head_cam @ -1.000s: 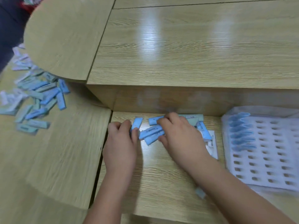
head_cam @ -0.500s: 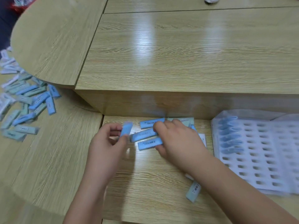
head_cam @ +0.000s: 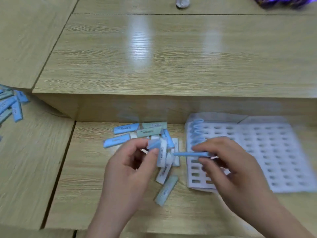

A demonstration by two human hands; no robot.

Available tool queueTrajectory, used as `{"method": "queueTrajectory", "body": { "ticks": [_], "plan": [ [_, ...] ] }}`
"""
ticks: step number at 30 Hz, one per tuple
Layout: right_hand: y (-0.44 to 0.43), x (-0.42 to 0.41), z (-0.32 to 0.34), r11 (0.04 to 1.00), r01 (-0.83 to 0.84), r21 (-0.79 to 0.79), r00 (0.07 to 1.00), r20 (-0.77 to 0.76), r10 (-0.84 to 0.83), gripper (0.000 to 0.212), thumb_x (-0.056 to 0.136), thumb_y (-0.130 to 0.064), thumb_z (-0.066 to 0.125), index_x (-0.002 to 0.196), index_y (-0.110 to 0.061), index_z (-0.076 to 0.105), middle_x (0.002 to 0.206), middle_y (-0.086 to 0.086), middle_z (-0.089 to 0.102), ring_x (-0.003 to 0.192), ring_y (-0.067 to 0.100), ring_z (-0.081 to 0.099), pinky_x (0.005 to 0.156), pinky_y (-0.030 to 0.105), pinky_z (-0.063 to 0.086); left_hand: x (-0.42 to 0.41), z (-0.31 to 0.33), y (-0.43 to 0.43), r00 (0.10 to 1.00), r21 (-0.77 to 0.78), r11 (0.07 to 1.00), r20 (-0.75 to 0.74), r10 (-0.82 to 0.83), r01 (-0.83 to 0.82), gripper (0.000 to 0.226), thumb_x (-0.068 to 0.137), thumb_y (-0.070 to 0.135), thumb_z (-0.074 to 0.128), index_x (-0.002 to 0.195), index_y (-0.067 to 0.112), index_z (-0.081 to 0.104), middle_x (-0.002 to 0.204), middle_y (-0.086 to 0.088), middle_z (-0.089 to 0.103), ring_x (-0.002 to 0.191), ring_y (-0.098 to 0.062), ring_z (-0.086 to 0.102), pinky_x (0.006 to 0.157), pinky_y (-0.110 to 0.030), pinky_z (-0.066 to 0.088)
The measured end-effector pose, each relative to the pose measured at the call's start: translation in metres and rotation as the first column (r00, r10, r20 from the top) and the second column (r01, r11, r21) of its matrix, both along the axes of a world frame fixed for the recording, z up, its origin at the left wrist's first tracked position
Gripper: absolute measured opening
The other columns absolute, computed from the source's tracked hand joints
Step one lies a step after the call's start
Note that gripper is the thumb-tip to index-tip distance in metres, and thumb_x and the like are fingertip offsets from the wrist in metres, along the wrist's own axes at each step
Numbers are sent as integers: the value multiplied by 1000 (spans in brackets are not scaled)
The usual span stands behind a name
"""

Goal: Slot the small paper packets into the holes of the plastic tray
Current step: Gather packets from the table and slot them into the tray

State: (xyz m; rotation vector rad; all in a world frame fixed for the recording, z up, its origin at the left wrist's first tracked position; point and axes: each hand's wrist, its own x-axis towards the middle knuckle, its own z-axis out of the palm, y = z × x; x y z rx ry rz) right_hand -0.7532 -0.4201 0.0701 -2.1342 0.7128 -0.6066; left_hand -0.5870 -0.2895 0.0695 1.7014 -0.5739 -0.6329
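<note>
A white plastic tray [head_cam: 267, 152] full of small holes lies on the lower desk at the right; several blue packets [head_cam: 197, 133] stand in its left column. My left hand [head_cam: 130, 169] pinches a blue paper packet [head_cam: 153, 144] between thumb and fingers. My right hand [head_cam: 229, 167] pinches another blue packet [head_cam: 190, 154] edge-on, just over the tray's left edge. A loose heap of blue and pale green packets [head_cam: 145, 133] lies on the desk behind and between my hands.
A raised desk top [head_cam: 171, 57] with a vertical front panel rises right behind the heap. More packets [head_cam: 12, 105] lie scattered at the far left. A crumpled white object [head_cam: 182, 2] and something purple [head_cam: 283, 1] sit at the far edge.
My right hand lifted a packet off the heap and moved right toward the tray. My left hand rose with its packet. The view shifted left and down.
</note>
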Motion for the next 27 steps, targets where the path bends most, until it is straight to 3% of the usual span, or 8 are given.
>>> {"method": "queueTrajectory", "body": {
  "ticks": [4, 7, 9, 12, 15, 21, 24, 27],
  "plan": [
    [-12, -35, -3, 987, 141, 74, 987, 73, -147, 20, 93, -35, 51, 105, -47, 62, 109, -17, 60, 82, 9, 69, 67, 12, 52, -30, -4, -17, 998, -22, 998, -12, -55, 54, 20, 87, 10, 75, 87, 30, 74, 84, -4, 71, 79, -24, 67, 70, -33, 55],
    [-13, -43, -10, 976, 203, 80, 977, 44, -207, 27, 88, -23, 61, 101, -47, 59, 105, -24, 63, 80, 1, 67, 64, 2, 44, -48, -4, -24, 998, -17, 998, 14, -59, 59, 22, 86, 14, 75, 89, 35, 74, 86, 3, 73, 79, -17, 68, 70, -28, 55],
    [-12, -41, -16, 979, 204, 10, 979, 18, -204, 27, 88, -28, 63, 103, -48, 55, 103, -25, 61, 81, -1, 64, 64, 6, 45, -55, -10, -27, 995, 2, 998, 81, -59, 59, 24, 85, 16, 78, 91, 39, 74, 86, 7, 71, 74, -15, 64, 67, -26, 53],
    [-12, -35, -26, 980, 193, -42, 981, 4, -193, 21, 87, -44, 55, 107, -46, 50, 99, -22, 59, 80, 4, 61, 62, 22, 52, -63, -20, -29, 986, 31, 998, 153, -64, 60, 34, 81, 13, 79, 91, 45, 75, 87, 12, 71, 68, -13, 60, 62, -22, 48],
    [-13, -31, -34, 980, 185, -78, 983, 12, -185, 18, 88, -45, 53, 105, -43, 52, 98, -17, 59, 78, 5, 60, 59, 22, 48, -65, -27, -29, 971, 52, 994, 215, -104, 95, 36, 82, 10, 77, 88, 45, 76, 85, 18, 71, 72, -3, 62, 64, -7, 41],
    [-15, -34, -48, 962, 101, -254, 993, -33, -113, 15, 93, -34, 57, 104, -26, 65, 97, -19, 65, 83, 0, 57, 72, 20, 47, -65, -38, -30, 935, 88, 988, 320, -151, 129, 28, 87, 9, 74, 94, 36, 76, 92, 22, 71, 82, 2, 63, 71, -4, 41],
    [-17, -34, -51, 940, 58, -335, 996, -45, -77, 16, 95, -28, 59, 106, -22, 68, 98, -13, 69, 85, 9, 61, 74, 21, 47, -59, -51, -30, 841, 165, 962, 469, -270, 217, 12, 94, 29, 67, 103, 31, 75, 102, 23, 70, 95, -2, 64, 80, -11, 45],
    [-15, -30, -56, 902, 19, -432, 998, -46, -43, 23, 92, -15, 62, 112, -19, 72, 101, -9, 71, 81, 17, 63, 65, 31, 52, -56, -63, -27, 750, 232, 931, 551, -365, 282, 18, 94, 33, 58, 105, 30, 72, 105, 24, 67, 94, -1, 61, 82, -13, 44]
  ]
}}
